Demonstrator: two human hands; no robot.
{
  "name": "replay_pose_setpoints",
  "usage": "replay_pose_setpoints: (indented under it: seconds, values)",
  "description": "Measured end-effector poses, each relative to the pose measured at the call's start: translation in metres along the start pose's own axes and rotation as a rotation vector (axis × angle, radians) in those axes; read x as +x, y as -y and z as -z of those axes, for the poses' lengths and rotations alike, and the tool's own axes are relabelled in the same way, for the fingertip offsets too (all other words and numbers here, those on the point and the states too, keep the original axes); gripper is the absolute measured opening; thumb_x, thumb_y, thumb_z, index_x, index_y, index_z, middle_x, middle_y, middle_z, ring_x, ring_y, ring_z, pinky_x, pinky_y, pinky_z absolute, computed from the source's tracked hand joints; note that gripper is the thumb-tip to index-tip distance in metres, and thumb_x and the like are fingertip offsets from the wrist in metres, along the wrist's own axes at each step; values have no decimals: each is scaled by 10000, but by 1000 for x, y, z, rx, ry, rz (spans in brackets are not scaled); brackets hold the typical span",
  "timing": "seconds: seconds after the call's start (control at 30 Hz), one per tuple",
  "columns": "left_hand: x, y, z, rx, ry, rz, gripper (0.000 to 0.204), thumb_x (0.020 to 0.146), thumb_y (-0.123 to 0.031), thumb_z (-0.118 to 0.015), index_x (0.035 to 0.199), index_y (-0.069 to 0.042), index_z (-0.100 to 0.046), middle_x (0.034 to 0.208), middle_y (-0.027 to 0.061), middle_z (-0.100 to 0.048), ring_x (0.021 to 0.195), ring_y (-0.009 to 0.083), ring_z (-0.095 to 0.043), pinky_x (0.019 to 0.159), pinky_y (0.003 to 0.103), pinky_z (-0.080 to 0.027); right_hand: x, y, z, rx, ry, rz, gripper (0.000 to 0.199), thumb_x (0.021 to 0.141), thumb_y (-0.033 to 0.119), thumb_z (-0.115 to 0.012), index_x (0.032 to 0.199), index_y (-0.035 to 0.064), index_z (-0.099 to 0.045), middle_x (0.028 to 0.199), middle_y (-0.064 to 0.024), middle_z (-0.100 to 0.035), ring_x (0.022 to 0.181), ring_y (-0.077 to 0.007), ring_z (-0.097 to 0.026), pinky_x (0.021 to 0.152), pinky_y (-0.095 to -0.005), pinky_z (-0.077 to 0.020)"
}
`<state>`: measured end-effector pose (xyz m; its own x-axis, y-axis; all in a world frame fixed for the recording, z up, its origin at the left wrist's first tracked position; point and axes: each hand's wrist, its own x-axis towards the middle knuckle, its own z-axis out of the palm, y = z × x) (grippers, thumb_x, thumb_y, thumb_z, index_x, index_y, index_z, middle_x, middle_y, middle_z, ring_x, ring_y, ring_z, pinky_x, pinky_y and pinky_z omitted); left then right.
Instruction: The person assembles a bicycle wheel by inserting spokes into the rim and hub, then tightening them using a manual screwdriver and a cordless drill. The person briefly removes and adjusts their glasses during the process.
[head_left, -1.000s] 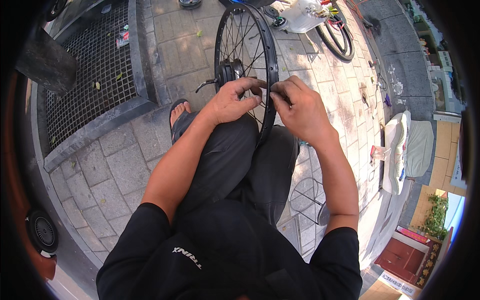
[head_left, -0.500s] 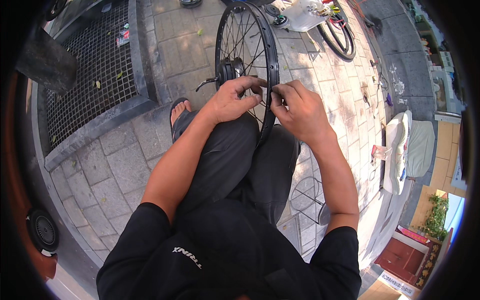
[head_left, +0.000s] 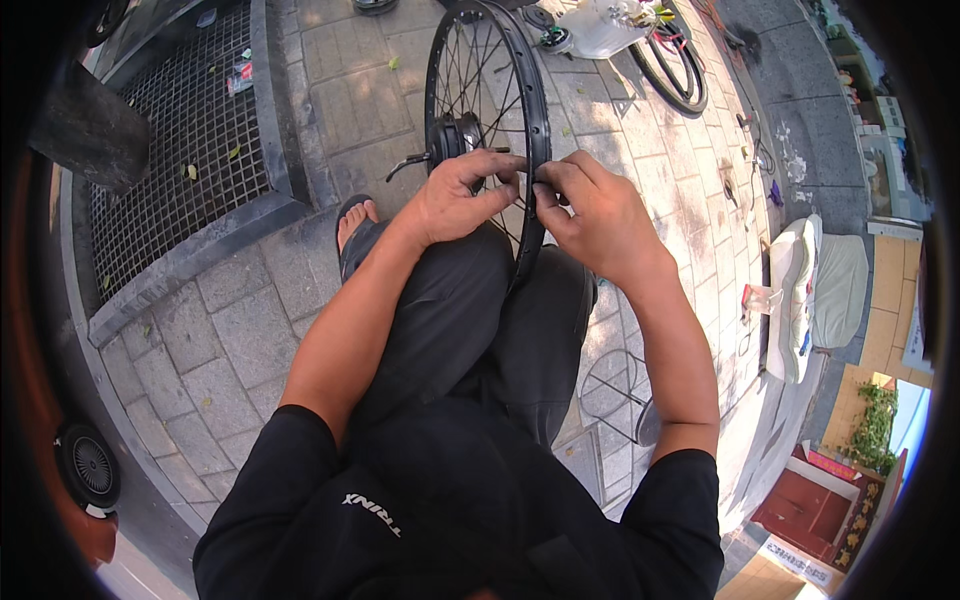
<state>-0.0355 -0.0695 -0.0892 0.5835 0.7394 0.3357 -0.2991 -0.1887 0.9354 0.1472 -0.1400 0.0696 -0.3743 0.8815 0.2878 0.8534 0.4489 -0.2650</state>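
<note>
A black bicycle wheel (head_left: pixel 532 120) stands upright between my knees, with a bare rim showing no tyre. Its dark spokes run to a black hub (head_left: pixel 455 138), from which a quick-release lever sticks out on the left. My left hand (head_left: pixel 465 195) reaches in at the spoke side of the rim, index finger and thumb curled together close to it. Against the outer face of the rim, my right hand (head_left: pixel 590 205) pinches with thumb and fingertips. Whatever small thing is between the fingers of either hand is hidden.
Another wheel or tyre (head_left: pixel 672 75) and a white plastic bag (head_left: pixel 600 28) lie on the paving ahead. A metal grate (head_left: pixel 180 160) with a raised kerb and a post (head_left: pixel 95 130) are to the left. White cushion-like bundles (head_left: pixel 792 300) stand on the right.
The wheel and both hands sit slightly further left and lower in the picture, as does the whole scene a little. Both hands keep nearly the same grip at the rim.
</note>
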Motion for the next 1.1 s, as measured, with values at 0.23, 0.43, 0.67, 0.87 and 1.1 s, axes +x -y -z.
replay_pose_setpoints:
  seconds: [0.23, 0.43, 0.67, 0.87, 1.1]
  values:
    - [1, -4, -1, -57, 13, 30, 324, 976, -10, -693, 1300, 5, -680, 1206, 67, -679, 1116, 160, -641, 958, 322, -517, 18, 6, 17, -37, 170, -92, 127, 881, 116, -722, 917, -1, -691, 906, -174, -665, 782, -399, -701, 667, -489, -563]
    - [0, -1, 1, -67, 11, 15, 358, 974, -5, -683, 1331, 9, -659, 1199, 60, -678, 1076, 147, -640, 912, 311, -528, 23, 6, 13, -199, 197, 9, 143, 869, 122, -719, 870, -4, -652, 857, -178, -641, 745, -399, -697, 664, -494, -565]
    - [1, -9, 1, -73, 16, 100, 401, 970, -49, -686, 1362, 18, -633, 1141, 51, -703, 1033, 123, -640, 863, 289, -536, 8, 6, 6, -128, 34, -11, 152, 828, 49, -770, 962, 19, -708, 887, -123, -684, 701, -336, -705, 633, -425, -583]
    - [1, -9, 1, -95, 19, 123, 397, 964, -33, -671, 1355, 21, -630, 1130, 50, -703, 1028, 114, -637, 857, 284, -534, 6, 3, 4, -110, 26, -8, 159, 835, 31, -767, 982, 19, -708, 899, -119, -689, 699, -320, -711, 628, -413, -588]
    - [2, -8, 0, -99, 12, 94, 326, 963, -24, -659, 1286, 18, -653, 1142, 41, -687, 1055, 120, -628, 889, 290, -524, 7, 2, 1, -102, -10, 15, 162, 833, 27, -773, 983, 16, -713, 908, -117, -691, 697, -320, -710, 625, -411, -584]
